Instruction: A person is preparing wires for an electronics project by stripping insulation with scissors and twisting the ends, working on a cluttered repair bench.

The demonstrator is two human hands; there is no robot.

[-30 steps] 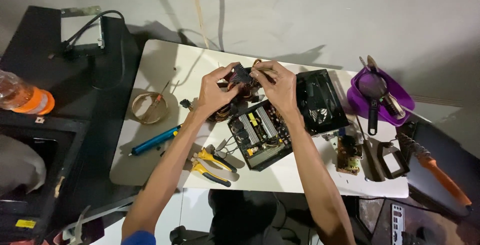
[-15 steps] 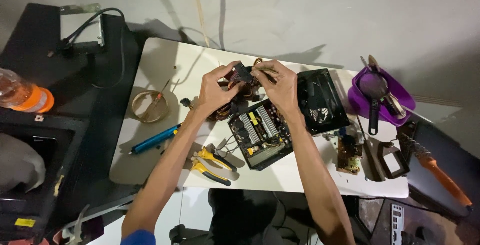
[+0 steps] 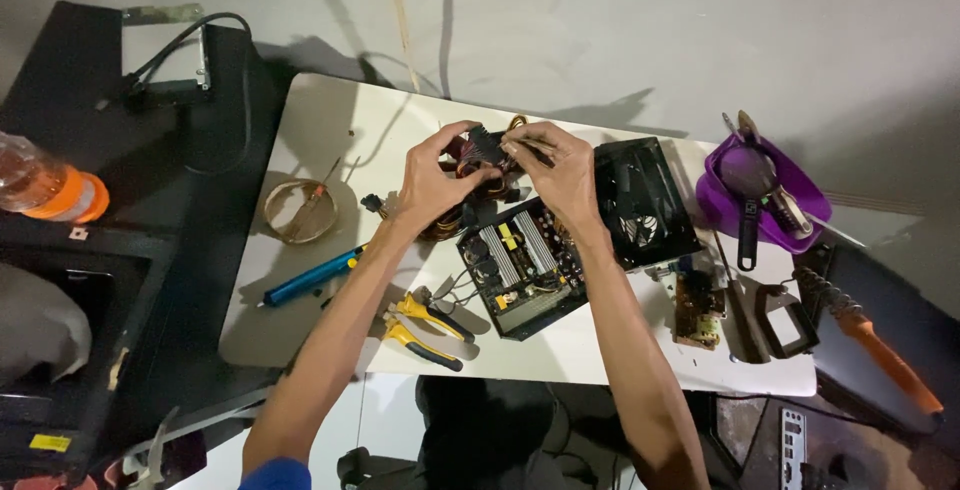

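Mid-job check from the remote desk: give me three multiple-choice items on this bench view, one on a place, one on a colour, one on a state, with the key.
1. Where do the yellow-handled pliers lie?
A. In the purple bowl
B. On the white table, beside the left forearm
C. On top of the fan cover

2. What colour is the bowl at the table's right end?
A. Purple
B. Green
C. White

3. How does the metal box with the circuit board stand?
A. Shut with its lid on
C. Hidden under a cloth
B. Open, its board and heat sinks showing

Key:
1 B, the pliers rest on the white table next to the forearm.
2 A, the bowl holding tools is purple.
3 B, the board shows bare while the left hand and right hand pinch a small dark part above it.
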